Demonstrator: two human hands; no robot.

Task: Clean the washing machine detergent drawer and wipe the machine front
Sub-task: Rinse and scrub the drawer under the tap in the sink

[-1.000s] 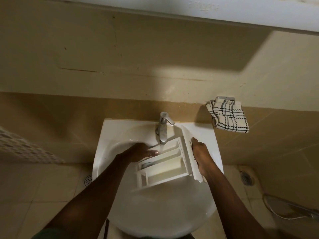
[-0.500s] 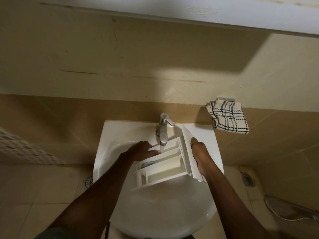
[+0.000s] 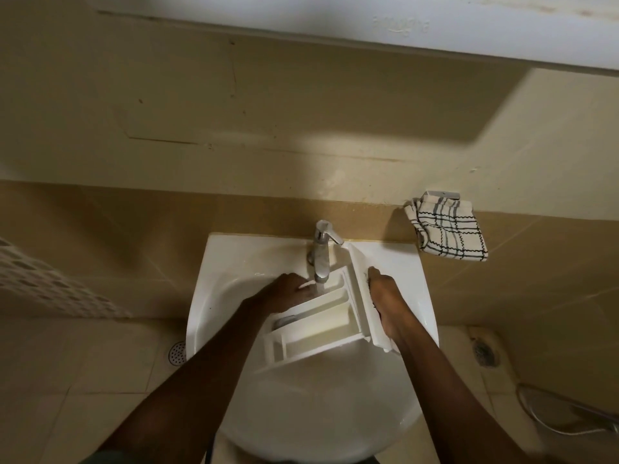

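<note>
Right hand [image 3: 385, 304] gripping the detergent drawer [image 3: 318, 328] by its front over the sink [image 3: 231, 262], left hand [image 3: 284, 293] laid on its rim, I should tilt each compartment slowly under the tap [image 3: 321, 256] stream.

Pretty dim and yellowish overall, just one brighter patch on the wall [image 3: 318, 175] above the sink [image 3: 234, 259] and a big angular shadow across the upper right. The white detergent drawer [image 3: 321, 324] looks pale but soft, and the wide lens bends and smears the edges.
</note>
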